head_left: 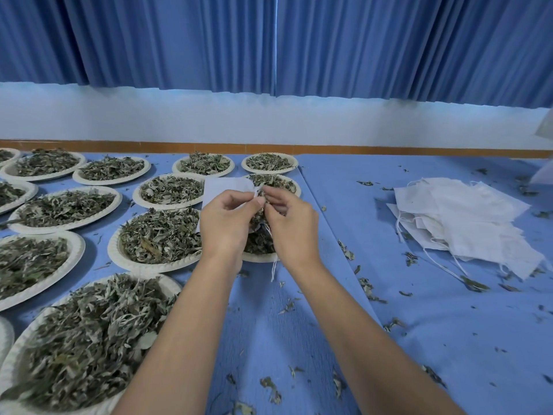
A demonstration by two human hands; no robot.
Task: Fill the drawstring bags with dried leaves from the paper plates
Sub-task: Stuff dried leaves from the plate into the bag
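At the near left, a large paper plate (169, 284) is heaped with dried leaves (86, 333). Leaf scraps (270, 387) lie scattered over the blue tablecloth (449, 339) to its right. Both forearms reach from the near edge to the middle of the table, where the hands meet above another plate (258, 258) of leaves.

The left hand (223, 226) grips a white drawstring bag (227, 187) by its open edge with curled fingers, and the bag stands up behind the knuckles. The right hand (294, 227) is just beside it, fingers curled around a clump of leaves (258, 214) at the bag's mouth. A white drawstring (273, 269) dangles below the hands, past the plate's near rim.

To the right, well apart from the hands, a loose pile of empty bags (466, 223) lies flat on the cloth with strings trailing. To the left and farther back, more filled plates (59, 227) sit in rows out to the table's far edge. Behind the table runs a white wall (269, 121), and above it hang pleated blue curtains (389, 40).
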